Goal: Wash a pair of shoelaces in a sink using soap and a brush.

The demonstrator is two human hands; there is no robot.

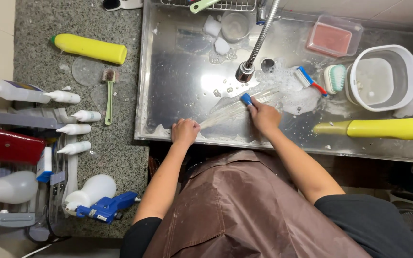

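Two hands work over the near edge of a steel sink, with a clear, streaked thing, most likely a bundle of transparent strips or a plastic sheet, stretched between them. The left hand is curled into a fist around the near-left end, seemingly to pin it against the sink rim so it cannot slide while it is rubbed. The right hand is closed over a small blue scrubber pressed onto the far-right part, just under the faucet head, which hangs on a flexible hose, so that the water and foam fall where the scrubbing is done. The clear thing's long axis runs on a slant from near-left at the fist to far-right toward the foam patch; its far end fans out and blurs into the suds, so where it stops cannot be told. A blue and red brush and a green-backed brush lie to the right, beside a white tub, within easy reach. One yellow bottle lies on its side along the near-right rim.
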